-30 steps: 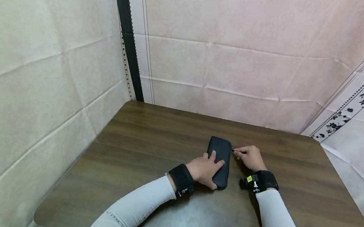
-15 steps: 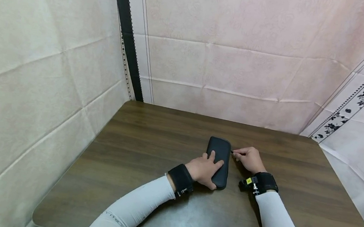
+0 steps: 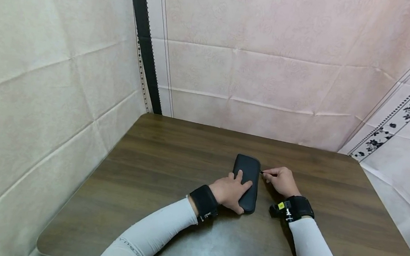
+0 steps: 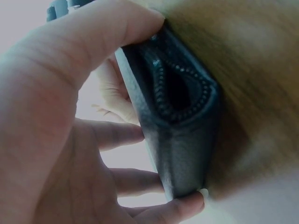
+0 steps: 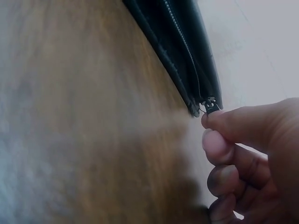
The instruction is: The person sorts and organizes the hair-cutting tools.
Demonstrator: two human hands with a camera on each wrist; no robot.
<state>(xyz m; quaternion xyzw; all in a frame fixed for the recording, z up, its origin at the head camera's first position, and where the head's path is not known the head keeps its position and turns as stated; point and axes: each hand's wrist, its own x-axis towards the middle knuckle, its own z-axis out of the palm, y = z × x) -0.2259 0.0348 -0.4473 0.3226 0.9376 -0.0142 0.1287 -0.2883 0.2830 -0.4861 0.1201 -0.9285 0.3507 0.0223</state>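
Observation:
A dark zip-around wallet (image 3: 247,166) lies flat on the wooden table (image 3: 172,153). My left hand (image 3: 229,192) lies over it, fingers spread on top and thumb at its near end. In the left wrist view, the little finger bends around the wallet's edge (image 4: 182,163), and zipper teeth (image 4: 161,93) curve round a dark gap at the end. My right hand (image 3: 282,181) is at the wallet's right side toward its far end. There the thumb and index finger pinch the small zipper pull (image 5: 211,107), the other fingers curled below. Zipper teeth (image 5: 180,32) run along the side from the pull.
Cloth-covered walls (image 3: 262,80) stand behind and to the left of the table. The wrists wear black bands (image 3: 203,203), and a small camera (image 3: 278,208) is fixed to the right one.
My right hand has shifted very slightly toward me, still pinching the zipper pull. The left hand and wallet stay almost where they were.

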